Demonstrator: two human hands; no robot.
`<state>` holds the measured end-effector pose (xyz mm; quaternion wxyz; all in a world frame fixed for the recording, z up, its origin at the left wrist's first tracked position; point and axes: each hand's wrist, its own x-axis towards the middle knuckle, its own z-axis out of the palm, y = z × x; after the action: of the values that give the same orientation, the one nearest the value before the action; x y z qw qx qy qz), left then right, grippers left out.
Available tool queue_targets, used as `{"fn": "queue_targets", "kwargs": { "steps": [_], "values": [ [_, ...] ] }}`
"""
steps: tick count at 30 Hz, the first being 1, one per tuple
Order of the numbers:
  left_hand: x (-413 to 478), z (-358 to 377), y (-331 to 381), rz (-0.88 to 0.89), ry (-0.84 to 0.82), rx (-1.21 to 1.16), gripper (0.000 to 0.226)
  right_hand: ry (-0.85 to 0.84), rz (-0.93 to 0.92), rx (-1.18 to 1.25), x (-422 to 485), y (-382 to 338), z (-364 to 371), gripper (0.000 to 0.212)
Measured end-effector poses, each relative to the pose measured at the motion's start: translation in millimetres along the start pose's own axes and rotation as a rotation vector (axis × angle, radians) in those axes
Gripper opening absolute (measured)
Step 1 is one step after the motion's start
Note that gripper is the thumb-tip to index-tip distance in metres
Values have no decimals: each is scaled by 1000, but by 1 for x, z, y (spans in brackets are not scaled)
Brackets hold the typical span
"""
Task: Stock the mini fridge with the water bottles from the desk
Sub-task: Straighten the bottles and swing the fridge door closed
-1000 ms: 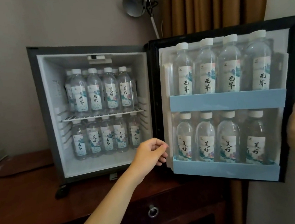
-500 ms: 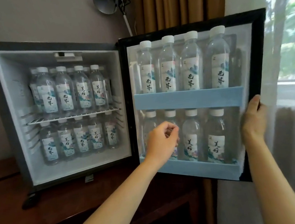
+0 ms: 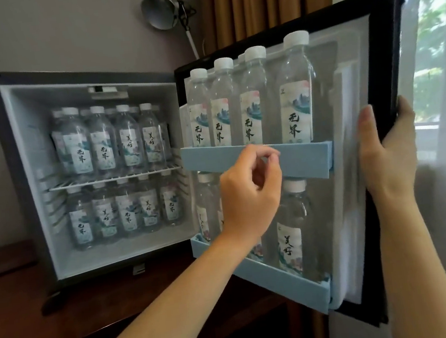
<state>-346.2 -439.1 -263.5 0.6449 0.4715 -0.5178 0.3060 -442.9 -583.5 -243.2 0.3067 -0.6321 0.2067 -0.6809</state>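
Note:
The mini fridge [image 3: 19, 169] stands open on the desk. Its wire shelf [image 3: 114, 179] and floor hold two rows of several labelled water bottles [image 3: 102, 143]. The door [image 3: 385, 39] is swung partway inward, with several bottles [image 3: 294, 99] behind its upper blue rail [image 3: 306, 156] and more bottles [image 3: 292, 230] behind the lower rail [image 3: 284, 281]. My right hand [image 3: 390, 155] grips the door's outer edge. My left hand [image 3: 249, 193] hovers in front of the door shelves, fingers curled, holding nothing; it hides some lower door bottles.
The dark wooden desk [image 3: 93, 308] carries the fridge. A metal lamp [image 3: 162, 11] hangs on the wall above. Brown curtains [image 3: 261, 3] hang behind the door, and a sheer curtain over a window [image 3: 440, 60] is at the right.
The door has swung inward with my right hand wrapped around its edge. My left hand has risen from the fridge's lower front to the door shelves. The view has moved closer.

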Motion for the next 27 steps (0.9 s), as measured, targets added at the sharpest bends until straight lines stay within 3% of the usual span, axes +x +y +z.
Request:
{"fn": "queue_targets", "kwargs": {
  "steps": [7, 13, 21, 27],
  "values": [
    [23, -15, 31, 240, 165, -13, 11, 18, -141, -231, -60, -55, 7, 87],
    [33, -68, 40, 345, 180, 131, 11, 14, -378, -303, -112, -89, 23, 82],
    [33, -134, 38, 251, 203, 292, 14, -25, -488, -226, -157, -133, 51, 76],
    [20, -180, 30, 159, 218, 421, 18, -265, -641, 53, -173, -156, 87, 63]
  ]
}}
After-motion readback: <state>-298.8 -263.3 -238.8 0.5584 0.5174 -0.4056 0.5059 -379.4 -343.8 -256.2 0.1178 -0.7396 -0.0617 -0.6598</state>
